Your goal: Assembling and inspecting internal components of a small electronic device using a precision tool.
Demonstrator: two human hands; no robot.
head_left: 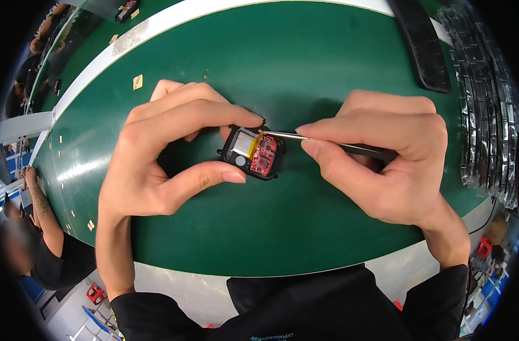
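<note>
Between the thumb and fingers of my left hand (163, 142) is a small black device housing (236, 136), its inside facing up. A silver battery pouch (244, 143) with yellow tape lies in it, beside a red circuit board (265, 154). A round grey disc sits near the battery's lower edge. My right hand (390, 153) pinches a pair of tweezers (350, 146), dark at the back with thin metal tips. The tips reach the upper edge of the housing, near the top of the board. Whether they grip anything there is too small to tell.
A green work surface (305, 238) spreads under my hands. At the right stand stacked clear plastic trays (481, 113), with a long black object (421, 51) beside them. A small paper label (138, 82) lies at the upper left. Another person (49, 244) sits at the left edge.
</note>
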